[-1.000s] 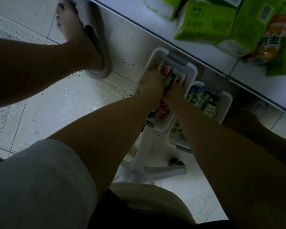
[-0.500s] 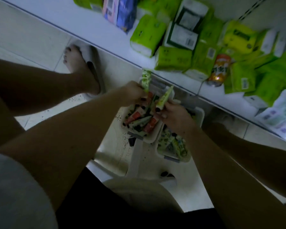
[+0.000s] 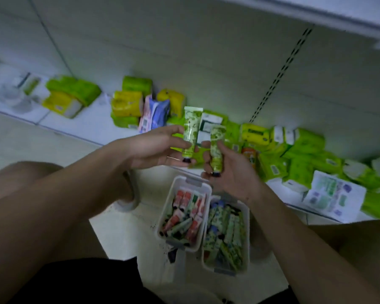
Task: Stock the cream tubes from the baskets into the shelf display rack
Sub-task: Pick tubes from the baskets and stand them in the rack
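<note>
Head view, dim light, some motion blur. Left hand [image 3: 154, 148] raised palm-up above the floor, fingers curled round a green cream tube [image 3: 190, 133]; tube upright, crimped end up, dark cap down at the fingertips. Right hand [image 3: 230, 172] just beside it, also palm-up, thumb and fingers pinching a second green cream tube [image 3: 216, 150], same orientation, cap down near the palm. The two tubes stand side by side, close but apart. Below the hands, on the tiled floor [image 3: 123, 229], two white baskets sit touching along their long sides: left basket [image 3: 203, 189] holds mostly red and green tubes lying mixed; right basket [image 3: 247, 238] holds green and blue-patterned tubes, piled loosely. Both baskets lie just in front of the front edge of the bottom shelf [image 3: 90, 126]. On that shelf: green and yellow tissue packs [image 3: 127, 104] in a row toward the back panel, a purple-and-pink pack [image 3: 154, 115] among them, an orange item [image 3: 249, 155] partly hidden behind the right hand, more green packs toward the right end, and a white printed pack [image 3: 331, 198] at the front edge on the right. Display rack not identifiable in this view
</note>
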A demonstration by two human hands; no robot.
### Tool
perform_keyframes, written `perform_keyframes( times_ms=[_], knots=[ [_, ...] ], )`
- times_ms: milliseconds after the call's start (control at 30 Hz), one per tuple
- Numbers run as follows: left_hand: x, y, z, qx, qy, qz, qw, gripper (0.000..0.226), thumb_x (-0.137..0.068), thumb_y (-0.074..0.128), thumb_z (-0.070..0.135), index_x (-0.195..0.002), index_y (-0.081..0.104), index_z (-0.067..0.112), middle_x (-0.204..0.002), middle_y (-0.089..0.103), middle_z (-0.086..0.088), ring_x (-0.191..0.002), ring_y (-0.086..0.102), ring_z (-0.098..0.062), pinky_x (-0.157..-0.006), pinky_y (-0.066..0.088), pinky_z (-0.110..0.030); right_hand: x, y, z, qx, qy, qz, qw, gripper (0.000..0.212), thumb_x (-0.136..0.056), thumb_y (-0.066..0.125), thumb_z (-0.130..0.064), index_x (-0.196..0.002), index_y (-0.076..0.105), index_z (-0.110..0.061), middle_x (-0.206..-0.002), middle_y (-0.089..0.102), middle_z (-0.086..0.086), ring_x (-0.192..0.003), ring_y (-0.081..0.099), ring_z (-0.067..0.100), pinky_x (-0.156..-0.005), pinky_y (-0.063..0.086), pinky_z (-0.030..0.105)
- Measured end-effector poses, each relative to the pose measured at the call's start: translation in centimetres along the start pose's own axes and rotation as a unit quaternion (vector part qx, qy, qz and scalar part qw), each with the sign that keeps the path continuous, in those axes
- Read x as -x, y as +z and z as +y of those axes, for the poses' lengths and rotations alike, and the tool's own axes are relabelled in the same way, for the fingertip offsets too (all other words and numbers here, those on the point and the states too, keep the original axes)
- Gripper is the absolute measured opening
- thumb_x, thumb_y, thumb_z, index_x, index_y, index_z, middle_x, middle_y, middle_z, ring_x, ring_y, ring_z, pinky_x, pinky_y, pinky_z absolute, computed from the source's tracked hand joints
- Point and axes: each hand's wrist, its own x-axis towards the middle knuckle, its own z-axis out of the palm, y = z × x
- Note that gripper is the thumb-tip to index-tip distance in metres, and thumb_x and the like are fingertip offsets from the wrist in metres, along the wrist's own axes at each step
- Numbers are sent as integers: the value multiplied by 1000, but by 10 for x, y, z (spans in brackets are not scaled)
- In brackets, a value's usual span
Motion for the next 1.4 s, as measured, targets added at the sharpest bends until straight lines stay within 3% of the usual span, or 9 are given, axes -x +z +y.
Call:
perform_keyframes(
  times_ms=[200,400,533,700,867,967,1100,1233,1400],
  knots=[
    [37,21,68,-45,97,-3,994,7,-94,54,11,-93,48,16,-73,62,5,-66,66,-16,-89,55,-45,30,39,-53,70,-119,-41,990,18,-102,37,-22,-98,51,-13,-78,58,9,-55,51,22,-53,49,32],
    [63,42,123,-104,156,-28,982,21,-83,61,16,-103,55,16,-104,71,-10,-103,67,-37,-90,54,-48,55,59,-94,185,-195,-54,962,16,-102,36,-15,-97,50,-9,-73,51,7,-50,45,19,-52,38,33],
    [79,62,163,-148,228,3,962,17,-89,60,16,-105,59,23,-102,72,-11,-102,68,-36,-88,54,-46,83,75,-131,327,-290,-19,899,24,-102,43,-30,-112,50,-10,-71,52,4,-55,46,22,-52,44,32],
    [88,89,214,-146,316,43,937,18,-91,59,7,-107,59,18,-101,73,-12,-82,70,-23,-82,58,-40,116,89,-196,415,-392,60,819,36,-96,54,-40,-98,54,-4,-85,53,22,-74,52,17,-70,42,35],
    [72,98,250,-134,353,90,922,18,-86,64,0,-101,59,8,-97,63,-16,-83,68,-27,-82,58,-44,126,90,-255,371,-440,106,811,7,-94,60,-27,-98,62,-23,-94,70,4,-87,65,21,-77,53,41],
    [62,96,265,-162,359,118,912,35,-85,66,-1,-114,52,12,-105,66,-18,-93,68,-31,-88,56,-49,120,88,-280,390,-429,120,806,15,-93,63,-21,-106,57,-16,-94,71,8,-86,67,23,-74,57,43],
    [55,91,292,-188,370,122,902,67,-80,65,-13,-129,42,27,-108,62,-24,-89,66,-38,-76,59,-47,110,92,-310,418,-424,128,793,19,-91,65,-11,-107,58,-15,-94,71,2,-80,67,16,-68,61,36],
    [50,91,323,-243,371,122,888,40,-83,66,-9,-116,50,7,-98,66,-19,-79,68,-31,-75,60,-47,94,97,-342,467,-430,156,757,12,-89,67,-13,-100,69,-16,-93,72,3,-82,70,17,-69,61,32],
    [29,91,355,-316,374,141,861,16,-91,63,4,-106,63,0,-94,67,-13,-86,70,-30,-77,60,-39,69,96,-374,512,-453,200,702,6,-89,68,-13,-91,72,-16,-82,69,2,-63,65,11,-65,59,26]
  ],
)
